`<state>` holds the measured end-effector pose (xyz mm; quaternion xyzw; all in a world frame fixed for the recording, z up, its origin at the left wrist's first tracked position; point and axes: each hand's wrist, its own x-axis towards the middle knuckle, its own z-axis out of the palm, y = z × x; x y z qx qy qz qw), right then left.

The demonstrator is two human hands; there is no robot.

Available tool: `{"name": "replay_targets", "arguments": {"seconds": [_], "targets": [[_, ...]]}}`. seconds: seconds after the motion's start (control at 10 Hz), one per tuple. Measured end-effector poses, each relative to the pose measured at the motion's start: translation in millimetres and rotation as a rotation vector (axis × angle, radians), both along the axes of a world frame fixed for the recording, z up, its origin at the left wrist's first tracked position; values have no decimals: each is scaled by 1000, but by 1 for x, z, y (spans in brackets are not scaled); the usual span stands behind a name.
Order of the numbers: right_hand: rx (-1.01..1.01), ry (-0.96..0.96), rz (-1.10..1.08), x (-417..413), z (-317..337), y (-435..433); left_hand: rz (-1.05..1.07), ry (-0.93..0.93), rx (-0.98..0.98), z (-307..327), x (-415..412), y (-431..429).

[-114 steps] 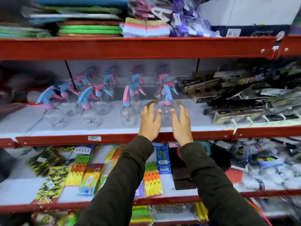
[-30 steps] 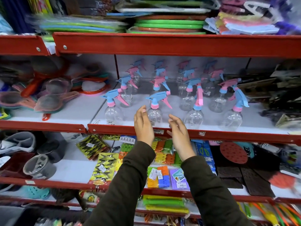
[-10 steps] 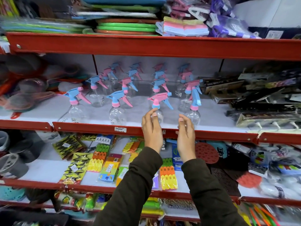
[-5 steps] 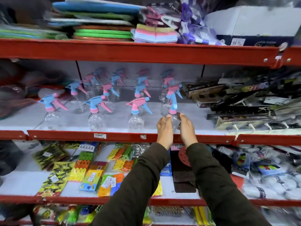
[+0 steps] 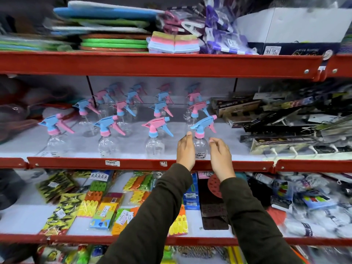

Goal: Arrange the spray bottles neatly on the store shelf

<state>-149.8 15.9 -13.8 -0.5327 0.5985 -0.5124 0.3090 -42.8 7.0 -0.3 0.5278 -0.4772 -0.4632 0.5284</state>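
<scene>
Several clear spray bottles with blue and pink trigger heads stand in rows on the middle shelf (image 5: 133, 164), nozzles pointing left. The front row holds one at the left (image 5: 55, 143), one beside it (image 5: 106, 144), a pink-headed one (image 5: 155, 146) and the rightmost bottle (image 5: 200, 148). My left hand (image 5: 185, 152) lies flat against the left side of that rightmost bottle, thumb up by its neck. My right hand (image 5: 221, 158) hovers just to its right, fingers loosely curled and slightly apart from the plastic. Neither hand grips anything.
Dark boxed goods (image 5: 285, 128) crowd the shelf right of the bottles. Strainers (image 5: 17, 119) lie blurred at the left. Bright packets (image 5: 99, 204) fill the shelf below, and sponges and mats (image 5: 171, 42) sit above under a red beam.
My hands moved right from the pink-headed bottle to the rightmost front one and clasped it. Its head now points left like the others, and my right hand has come off it.
</scene>
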Motion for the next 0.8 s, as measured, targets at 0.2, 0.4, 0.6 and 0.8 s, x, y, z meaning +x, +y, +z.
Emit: {"name": "replay_targets", "arguments": {"seconds": [0.2, 0.4, 0.6, 0.8], "targets": [[-13, -11, 33, 4, -6, 0, -30, -27, -17, -5, -1, 3], [-18, -2, 4, 2, -4, 4, -105, -103, -19, -3, 1, -1], [-17, 17, -4, 4, -5, 7, -151, -166, -49, -6, 3, -4], [-59, -35, -71, 3, -3, 21, -84, -91, -64, -13, 5, 7]]}}
